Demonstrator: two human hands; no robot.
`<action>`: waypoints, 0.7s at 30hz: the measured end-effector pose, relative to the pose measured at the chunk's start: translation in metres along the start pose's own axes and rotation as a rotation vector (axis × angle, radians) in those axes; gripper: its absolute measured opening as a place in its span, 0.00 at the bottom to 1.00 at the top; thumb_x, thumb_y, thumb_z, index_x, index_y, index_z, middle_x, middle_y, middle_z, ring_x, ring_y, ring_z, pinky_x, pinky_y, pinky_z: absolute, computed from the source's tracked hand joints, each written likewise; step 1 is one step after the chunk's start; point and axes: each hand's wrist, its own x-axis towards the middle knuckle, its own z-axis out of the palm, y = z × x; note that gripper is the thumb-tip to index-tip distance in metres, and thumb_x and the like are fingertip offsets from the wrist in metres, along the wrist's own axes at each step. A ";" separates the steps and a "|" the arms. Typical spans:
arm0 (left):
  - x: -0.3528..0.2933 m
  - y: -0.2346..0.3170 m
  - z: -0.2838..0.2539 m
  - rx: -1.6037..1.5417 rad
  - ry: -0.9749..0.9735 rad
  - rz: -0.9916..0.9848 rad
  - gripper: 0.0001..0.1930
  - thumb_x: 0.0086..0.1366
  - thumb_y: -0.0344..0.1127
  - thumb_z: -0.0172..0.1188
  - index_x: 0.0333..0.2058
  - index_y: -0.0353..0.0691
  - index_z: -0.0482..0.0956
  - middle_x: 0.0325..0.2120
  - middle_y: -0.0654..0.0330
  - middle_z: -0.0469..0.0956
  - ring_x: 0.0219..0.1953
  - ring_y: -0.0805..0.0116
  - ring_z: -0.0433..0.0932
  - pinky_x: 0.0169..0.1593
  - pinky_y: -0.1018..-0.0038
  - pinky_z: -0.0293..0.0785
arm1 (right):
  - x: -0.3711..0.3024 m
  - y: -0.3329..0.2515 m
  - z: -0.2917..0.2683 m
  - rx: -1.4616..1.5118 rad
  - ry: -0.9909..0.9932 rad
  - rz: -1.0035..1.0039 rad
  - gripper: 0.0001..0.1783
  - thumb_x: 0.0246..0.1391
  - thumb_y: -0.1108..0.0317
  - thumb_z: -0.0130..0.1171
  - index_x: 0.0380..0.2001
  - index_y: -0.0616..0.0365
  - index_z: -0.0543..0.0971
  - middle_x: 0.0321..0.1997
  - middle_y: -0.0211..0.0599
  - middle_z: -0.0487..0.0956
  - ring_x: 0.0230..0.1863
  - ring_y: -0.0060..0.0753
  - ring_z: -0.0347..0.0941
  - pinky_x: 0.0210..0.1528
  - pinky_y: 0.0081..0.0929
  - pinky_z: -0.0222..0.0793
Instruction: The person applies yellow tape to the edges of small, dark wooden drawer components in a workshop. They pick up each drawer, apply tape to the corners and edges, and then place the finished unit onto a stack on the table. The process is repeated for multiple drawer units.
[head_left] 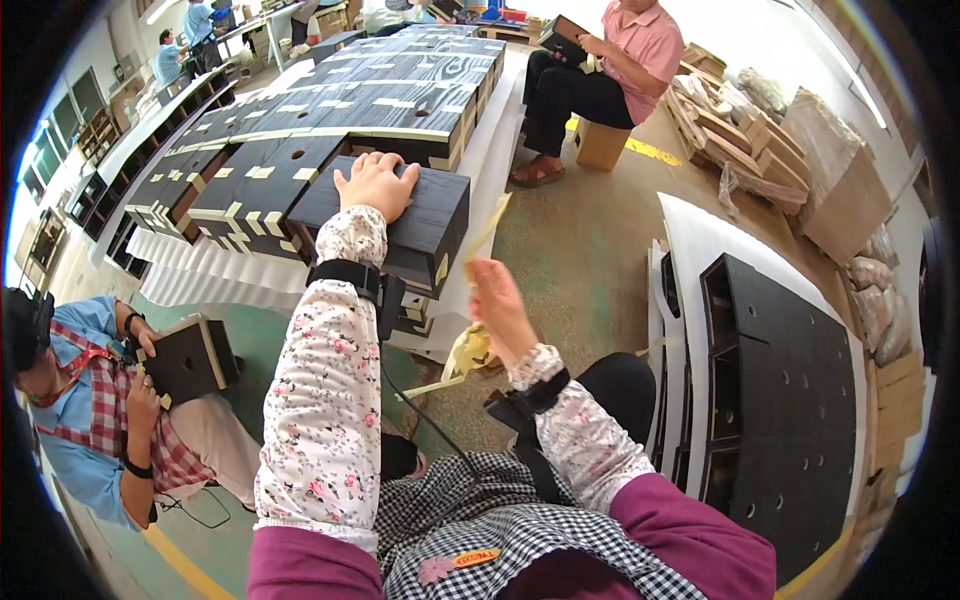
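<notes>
Right hand (503, 312): fingers narrow, holding yellow tape (467, 350). Left hand (375, 188): fingers spread on top of dark box (435, 215), just beside taped boxes (262, 188). Looks like tape stripping; next move calls for a steady box.

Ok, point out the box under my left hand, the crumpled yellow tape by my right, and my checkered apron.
Dark box (422, 222): head view, its top face.
Yellow tape (468, 349): head view, the crumpled bunch.
Checkered apron (510, 527): head view, its front.
</notes>
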 end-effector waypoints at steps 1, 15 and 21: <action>0.001 -0.002 0.001 0.004 -0.014 0.000 0.24 0.63 0.59 0.45 0.50 0.53 0.73 0.59 0.60 0.65 0.65 0.61 0.57 0.63 0.41 0.45 | 0.002 -0.001 0.017 -0.039 -0.015 0.028 0.16 0.61 0.56 0.54 0.43 0.57 0.70 0.29 0.22 0.69 0.19 0.10 0.60 0.17 0.11 0.54; -0.001 0.003 -0.002 -0.057 -0.030 -0.003 0.26 0.62 0.60 0.47 0.52 0.52 0.73 0.59 0.60 0.64 0.65 0.62 0.55 0.64 0.43 0.42 | -0.060 -0.025 -0.014 -0.291 -0.670 0.172 0.12 0.61 0.64 0.51 0.45 0.58 0.72 0.31 0.20 0.71 0.28 0.12 0.66 0.29 0.13 0.63; -0.001 -0.017 -0.007 -0.561 0.135 0.290 0.20 0.61 0.47 0.56 0.46 0.39 0.75 0.48 0.54 0.74 0.52 0.56 0.71 0.57 0.64 0.63 | -0.009 -0.024 -0.059 0.192 -0.356 0.131 0.16 0.62 0.57 0.51 0.44 0.57 0.72 0.37 0.26 0.73 0.37 0.17 0.69 0.41 0.18 0.68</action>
